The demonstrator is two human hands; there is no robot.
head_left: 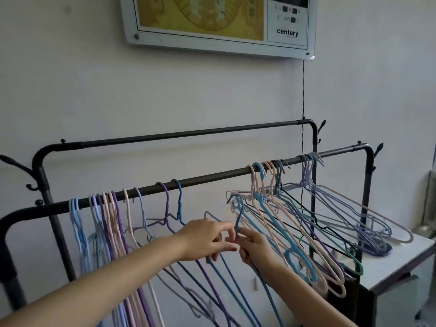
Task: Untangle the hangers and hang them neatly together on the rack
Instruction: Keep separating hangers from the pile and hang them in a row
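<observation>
A black rack has a near rail [212, 177] and a far rail [188, 134]. Blue, purple and pink hangers [108, 223] hang side by side at the near rail's left end. A tangled bunch of hangers [290, 223] hangs from its right part, splayed sideways. A blue-purple hanger [238, 215] is off the rail, hook up, below the rail's middle. My right hand [253, 250] grips its neck just under the hook. My left hand [207, 239] pinches the same hanger beside the right hand, fingers curled on its wire.
A white table [398, 260] stands at the right under the tangled hangers' ends. A framed board [219, 22] hangs on the wall above, with a thin black cord [303, 90] running down to the far rail. Coat hooks stick out from the rack's posts.
</observation>
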